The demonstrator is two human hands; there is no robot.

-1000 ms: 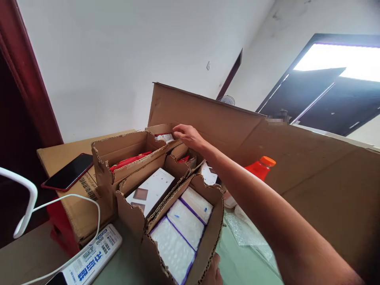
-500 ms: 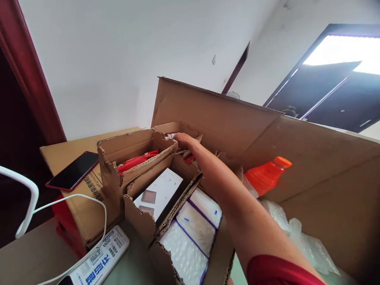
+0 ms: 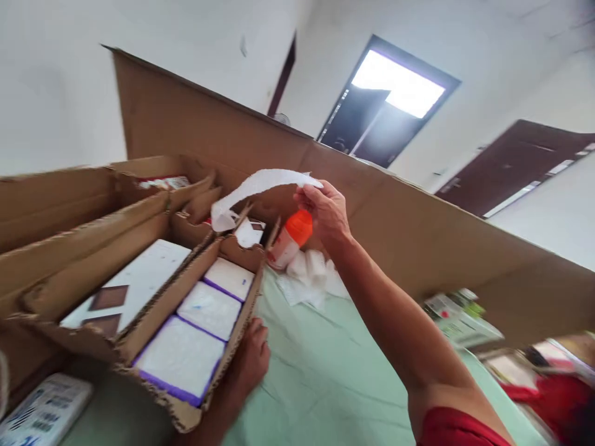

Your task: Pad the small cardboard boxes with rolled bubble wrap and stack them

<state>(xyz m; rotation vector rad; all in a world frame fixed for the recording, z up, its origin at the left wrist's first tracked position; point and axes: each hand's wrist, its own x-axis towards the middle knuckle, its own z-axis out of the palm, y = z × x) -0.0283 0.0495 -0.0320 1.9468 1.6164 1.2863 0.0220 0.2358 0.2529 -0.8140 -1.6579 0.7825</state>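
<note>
right hand (image 3: 325, 210) pinching white strip (image 3: 260, 186)

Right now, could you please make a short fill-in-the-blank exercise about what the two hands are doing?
1. The right hand holds up a white ____.
2. The left hand touches the side of the cardboard ____.
3. The bottle behind the right hand has an ____ cap.

Missing words: strip; box; orange
</note>
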